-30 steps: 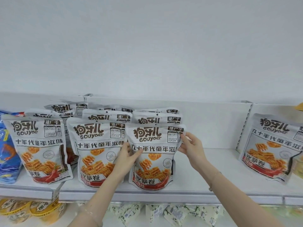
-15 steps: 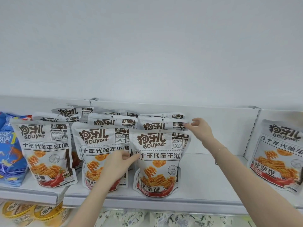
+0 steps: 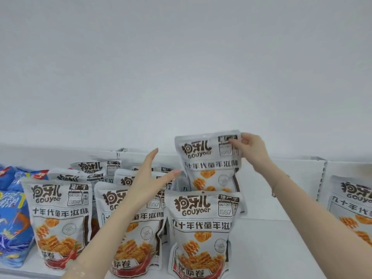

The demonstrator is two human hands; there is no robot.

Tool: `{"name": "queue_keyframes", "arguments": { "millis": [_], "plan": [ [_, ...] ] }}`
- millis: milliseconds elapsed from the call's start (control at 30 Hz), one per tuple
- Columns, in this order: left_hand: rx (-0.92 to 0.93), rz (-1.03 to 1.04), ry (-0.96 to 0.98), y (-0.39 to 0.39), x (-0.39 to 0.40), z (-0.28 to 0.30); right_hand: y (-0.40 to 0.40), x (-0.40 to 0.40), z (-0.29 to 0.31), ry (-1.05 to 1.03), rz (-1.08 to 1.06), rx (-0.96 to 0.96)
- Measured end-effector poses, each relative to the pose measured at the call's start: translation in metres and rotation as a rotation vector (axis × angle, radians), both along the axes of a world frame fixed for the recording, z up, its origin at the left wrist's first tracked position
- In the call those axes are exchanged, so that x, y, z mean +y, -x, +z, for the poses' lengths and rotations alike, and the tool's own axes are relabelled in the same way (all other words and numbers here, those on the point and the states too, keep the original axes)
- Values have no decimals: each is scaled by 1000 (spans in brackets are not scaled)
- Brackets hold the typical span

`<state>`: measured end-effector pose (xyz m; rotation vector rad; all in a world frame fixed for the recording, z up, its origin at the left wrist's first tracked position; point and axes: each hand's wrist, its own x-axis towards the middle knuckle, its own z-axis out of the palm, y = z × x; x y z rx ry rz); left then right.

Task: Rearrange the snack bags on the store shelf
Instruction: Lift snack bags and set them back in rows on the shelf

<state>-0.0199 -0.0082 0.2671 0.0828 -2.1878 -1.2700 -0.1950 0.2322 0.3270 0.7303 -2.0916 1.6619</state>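
Observation:
Several white "Gouyaer" snack bags stand in rows on the white shelf [image 3: 267,248]. My right hand [image 3: 252,151] grips the top right corner of one white snack bag [image 3: 209,164], raised above the back of the right-hand row. Below it stands the front bag of that row [image 3: 203,232]. My left hand [image 3: 150,181] hovers open, fingers spread, over the middle row's front bag [image 3: 138,234], just left of the raised bag. Another front bag [image 3: 58,220] stands at the left.
Blue snack bags [image 3: 14,218] sit at the far left. A lone white bag [image 3: 352,214] leans at the far right, past a slotted shelf upright [image 3: 322,178]. Bare shelf lies between it and the rows. The white back panel [image 3: 281,170] rises behind.
My right hand has taken a bag from the back of the right row and lifted it up. My left hand has left the front bags and risen, open.

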Motion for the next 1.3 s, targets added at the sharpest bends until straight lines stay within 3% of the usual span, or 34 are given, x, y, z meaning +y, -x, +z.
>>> {"name": "queue_keyframes", "arguments": {
  "millis": [267, 367, 467, 567, 633, 800, 1000, 1300],
  "plan": [
    [29, -100, -68, 47, 18, 41, -37, 27, 91, 259, 124, 163],
    [98, -210, -209, 53, 28, 53, -45, 28, 103, 336, 141, 162],
    [231, -176, -336, 57, 38, 59, -46, 30, 103, 386, 144, 138],
    [267, -106, -331, 60, 43, 62, -50, 31, 97, 429, 175, 70],
    [285, -67, -331, 64, 40, 60, -56, 34, 90, 395, 203, -36],
    [326, 5, -362, 65, 33, 61, -64, 44, 53, 69, 283, -228],
    [313, -58, -400, 50, 36, 67, -57, 44, 39, 88, 236, -103],
    [307, -145, -386, 40, 20, 58, -42, 48, 39, 53, 199, -106]
  ]
}}
